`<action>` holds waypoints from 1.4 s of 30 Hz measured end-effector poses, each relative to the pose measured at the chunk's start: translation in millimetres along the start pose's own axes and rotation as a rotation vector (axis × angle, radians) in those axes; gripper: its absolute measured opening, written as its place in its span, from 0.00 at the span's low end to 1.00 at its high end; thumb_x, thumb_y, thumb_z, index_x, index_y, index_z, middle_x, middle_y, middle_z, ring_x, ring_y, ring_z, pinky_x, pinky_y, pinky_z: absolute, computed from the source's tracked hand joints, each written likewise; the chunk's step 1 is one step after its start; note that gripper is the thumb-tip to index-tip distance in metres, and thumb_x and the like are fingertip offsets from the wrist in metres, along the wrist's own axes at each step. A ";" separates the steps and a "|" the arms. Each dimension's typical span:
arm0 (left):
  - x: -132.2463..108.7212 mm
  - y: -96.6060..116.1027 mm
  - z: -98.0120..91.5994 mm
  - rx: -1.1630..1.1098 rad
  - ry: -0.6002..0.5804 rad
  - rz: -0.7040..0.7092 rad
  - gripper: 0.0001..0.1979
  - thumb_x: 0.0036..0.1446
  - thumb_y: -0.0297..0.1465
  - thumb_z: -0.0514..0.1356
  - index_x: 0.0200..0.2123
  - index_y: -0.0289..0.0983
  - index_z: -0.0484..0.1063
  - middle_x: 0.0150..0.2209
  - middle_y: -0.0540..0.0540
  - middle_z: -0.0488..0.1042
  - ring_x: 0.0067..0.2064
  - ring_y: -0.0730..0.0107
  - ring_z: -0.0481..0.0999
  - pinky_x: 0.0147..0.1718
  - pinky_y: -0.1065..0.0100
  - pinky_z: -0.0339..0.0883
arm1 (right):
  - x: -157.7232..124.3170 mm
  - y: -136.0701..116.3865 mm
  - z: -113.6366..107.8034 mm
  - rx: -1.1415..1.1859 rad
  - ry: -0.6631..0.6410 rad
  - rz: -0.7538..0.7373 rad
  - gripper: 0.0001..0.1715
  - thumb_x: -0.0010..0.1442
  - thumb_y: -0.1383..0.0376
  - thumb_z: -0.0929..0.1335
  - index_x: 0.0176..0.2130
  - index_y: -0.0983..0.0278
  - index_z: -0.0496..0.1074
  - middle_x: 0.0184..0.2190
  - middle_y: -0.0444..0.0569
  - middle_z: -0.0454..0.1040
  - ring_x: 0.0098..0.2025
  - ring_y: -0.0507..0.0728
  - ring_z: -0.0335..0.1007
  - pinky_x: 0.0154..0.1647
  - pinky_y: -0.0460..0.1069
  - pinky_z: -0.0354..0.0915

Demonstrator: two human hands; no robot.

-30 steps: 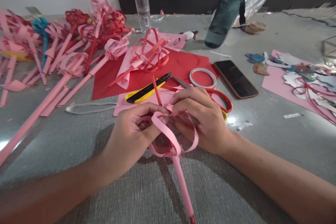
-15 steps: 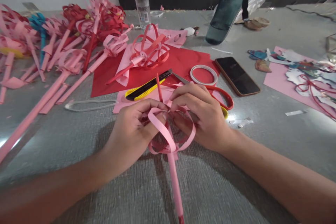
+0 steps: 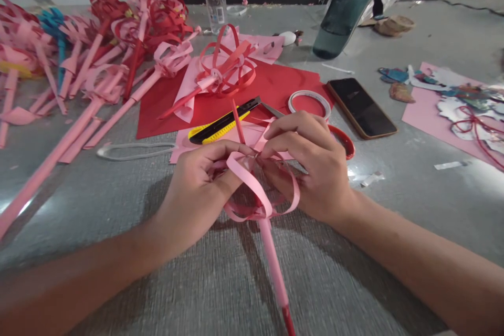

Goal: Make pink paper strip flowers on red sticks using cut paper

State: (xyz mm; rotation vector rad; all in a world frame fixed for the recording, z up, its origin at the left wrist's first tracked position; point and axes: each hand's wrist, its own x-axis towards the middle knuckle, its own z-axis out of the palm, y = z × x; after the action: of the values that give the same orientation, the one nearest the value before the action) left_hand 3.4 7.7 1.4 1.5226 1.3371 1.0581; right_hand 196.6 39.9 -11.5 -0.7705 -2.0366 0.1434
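A paper flower [image 3: 271,252] with looped pink strips and a rolled pink stem lies between my hands, its red lower end pointing toward me. My left hand [image 3: 197,184] is closed, thumb and fingers pinching strip ends at the flower's top. My right hand [image 3: 315,173] pinches at the same spot, fingertips meeting the left ones; the exact strip ends are hidden by the fingers. A thin red stick [image 3: 238,122] pokes out beyond the fingertips. Just past my hands are a yellow-and-black box cutter [image 3: 224,122] and scissors [image 3: 343,140], partly covered by my right hand.
Several finished paper flowers [image 3: 94,52] pile up at left. Red paper [image 3: 283,81] carries another flower [image 3: 220,71]. A tape roll [image 3: 326,107], a phone [image 3: 361,107], a teal bottle [image 3: 343,10], a clear bottle [image 3: 214,0] and pink paper with cutouts [image 3: 423,110] stand around.
The view has shifted slightly, and more of the stem's red lower end shows. Both hands keep their pinch, with the right fingers slightly lifted and shifted right.
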 end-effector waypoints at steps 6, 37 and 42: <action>-0.2 0.6 0.4 -0.085 0.013 0.009 0.05 0.61 0.33 0.66 0.37 0.40 0.81 0.39 0.48 0.84 0.37 0.68 0.82 0.34 0.72 0.77 | -0.4 -0.2 -1.0 -0.017 0.021 -0.032 0.04 0.64 0.67 0.72 0.35 0.58 0.75 0.39 0.47 0.80 0.40 0.60 0.77 0.49 0.61 0.64; -8.2 6.0 -4.4 -0.210 -0.118 0.046 0.09 0.64 0.35 0.65 0.45 0.46 0.83 0.43 0.47 0.84 0.39 0.67 0.84 0.34 0.73 0.81 | 0.2 -14.2 -4.8 0.054 0.068 0.153 0.04 0.59 0.70 0.72 0.36 0.60 0.76 0.37 0.47 0.79 0.37 0.56 0.75 0.44 0.58 0.65; -8.8 3.3 -5.2 -0.202 -0.119 0.042 0.08 0.65 0.34 0.64 0.46 0.45 0.82 0.42 0.49 0.84 0.37 0.70 0.84 0.34 0.76 0.80 | 0.8 -14.7 -4.9 0.058 0.063 0.132 0.05 0.59 0.70 0.72 0.38 0.60 0.77 0.37 0.46 0.79 0.36 0.56 0.75 0.45 0.59 0.64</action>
State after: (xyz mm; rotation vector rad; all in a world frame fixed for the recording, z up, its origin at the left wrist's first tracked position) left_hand -1.2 -1.1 5.5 1.4446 1.0872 1.0765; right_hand 193.4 27.8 -2.5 -0.8618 -1.9139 0.2494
